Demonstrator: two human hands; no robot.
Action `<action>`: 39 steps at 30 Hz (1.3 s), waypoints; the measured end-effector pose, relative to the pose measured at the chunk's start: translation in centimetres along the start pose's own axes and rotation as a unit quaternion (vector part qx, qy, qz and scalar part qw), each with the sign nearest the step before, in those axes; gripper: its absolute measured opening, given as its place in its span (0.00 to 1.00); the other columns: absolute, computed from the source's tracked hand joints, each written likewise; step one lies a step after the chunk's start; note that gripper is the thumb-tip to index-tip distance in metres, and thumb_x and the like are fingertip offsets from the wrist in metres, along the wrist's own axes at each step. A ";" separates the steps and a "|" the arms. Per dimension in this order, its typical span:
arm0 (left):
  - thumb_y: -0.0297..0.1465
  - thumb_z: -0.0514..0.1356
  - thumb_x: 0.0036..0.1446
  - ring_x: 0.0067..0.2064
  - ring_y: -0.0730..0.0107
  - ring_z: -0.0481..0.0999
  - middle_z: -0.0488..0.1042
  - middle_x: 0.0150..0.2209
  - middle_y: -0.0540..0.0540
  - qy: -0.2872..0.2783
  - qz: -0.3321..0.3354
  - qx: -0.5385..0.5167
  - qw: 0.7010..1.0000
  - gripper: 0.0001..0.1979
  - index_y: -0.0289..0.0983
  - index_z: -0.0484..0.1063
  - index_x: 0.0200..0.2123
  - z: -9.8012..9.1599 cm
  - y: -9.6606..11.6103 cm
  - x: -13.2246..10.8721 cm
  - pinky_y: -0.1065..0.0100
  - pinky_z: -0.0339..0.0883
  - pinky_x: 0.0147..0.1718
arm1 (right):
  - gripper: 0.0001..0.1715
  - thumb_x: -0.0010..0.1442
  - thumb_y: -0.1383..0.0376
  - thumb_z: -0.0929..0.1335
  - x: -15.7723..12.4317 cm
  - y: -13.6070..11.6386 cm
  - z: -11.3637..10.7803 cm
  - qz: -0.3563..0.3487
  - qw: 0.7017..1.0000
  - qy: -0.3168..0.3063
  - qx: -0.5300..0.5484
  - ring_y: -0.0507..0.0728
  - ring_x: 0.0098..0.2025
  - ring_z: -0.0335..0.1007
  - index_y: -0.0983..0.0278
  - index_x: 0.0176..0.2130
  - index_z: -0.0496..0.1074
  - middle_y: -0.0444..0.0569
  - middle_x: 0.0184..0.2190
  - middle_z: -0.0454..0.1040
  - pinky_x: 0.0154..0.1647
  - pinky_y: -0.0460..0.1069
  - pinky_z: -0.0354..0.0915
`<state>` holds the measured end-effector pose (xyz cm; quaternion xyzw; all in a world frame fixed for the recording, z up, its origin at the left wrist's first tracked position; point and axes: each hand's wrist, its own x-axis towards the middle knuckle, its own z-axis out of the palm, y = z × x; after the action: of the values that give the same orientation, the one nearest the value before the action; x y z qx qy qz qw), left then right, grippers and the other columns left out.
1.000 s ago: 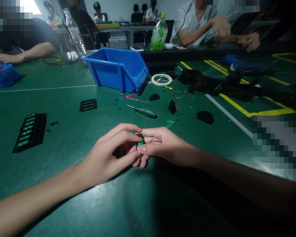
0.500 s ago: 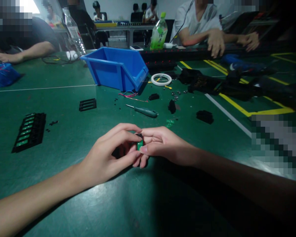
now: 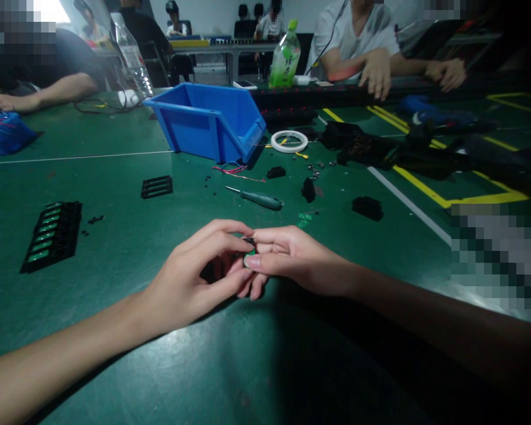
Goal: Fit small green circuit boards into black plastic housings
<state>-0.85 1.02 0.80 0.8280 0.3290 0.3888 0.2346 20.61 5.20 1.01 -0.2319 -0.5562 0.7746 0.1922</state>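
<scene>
Nearest me, the green worktop [image 3: 176, 366] shines beneath my forearms. Over it my left hand [image 3: 192, 268] and right hand [image 3: 303, 260] meet, fingers closed narrowly on a small green-and-black piece [image 3: 250, 252] between them, mostly hidden. To the left I have a black rack [image 3: 69, 233] with green strips; ahead lies a screwdriver [image 3: 263, 200], and past it a white ring [image 3: 289, 150] and a blue bin [image 3: 194, 130]. Farther, a clear bottle [image 3: 132, 56] and a green-labelled bottle [image 3: 285, 59] stand near seated co-workers; behind them I make out more tables, chairs and a pale wall. Against half a second ago, my right thumb covers more of the piece. A co-worker's hand [image 3: 377, 74] across from me, raised a second ago, is now lowered.
</scene>
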 end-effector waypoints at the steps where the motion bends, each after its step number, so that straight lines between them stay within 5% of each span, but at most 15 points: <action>1: 0.24 0.66 0.62 0.51 0.67 0.78 0.75 0.55 0.38 -0.001 0.000 0.000 1.000 0.12 0.35 0.74 0.48 0.0 0.0 0.0 0.71 0.73 0.44 | 0.12 0.65 0.65 0.71 0.0 0.0 0.0 -0.002 1.000 -0.001 0.002 0.55 0.37 0.81 0.72 0.46 0.75 0.53 0.37 0.80 0.41 0.48 0.77; 39: 0.24 0.66 0.62 0.50 0.69 0.77 0.73 0.56 0.40 -0.010 -0.006 -0.003 1.000 0.13 0.36 0.73 0.49 0.1 -0.2 -0.1 0.72 0.72 0.42 | 0.12 0.63 0.68 0.73 -0.1 0.2 0.0 -0.001 1.000 0.003 0.026 0.53 0.37 0.80 0.73 0.45 0.74 0.51 0.35 0.80 0.40 0.47 0.76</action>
<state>-0.92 1.06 0.59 0.8289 0.3305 0.3804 0.2427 20.69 5.13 0.83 -0.2289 -0.5356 0.7877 0.2006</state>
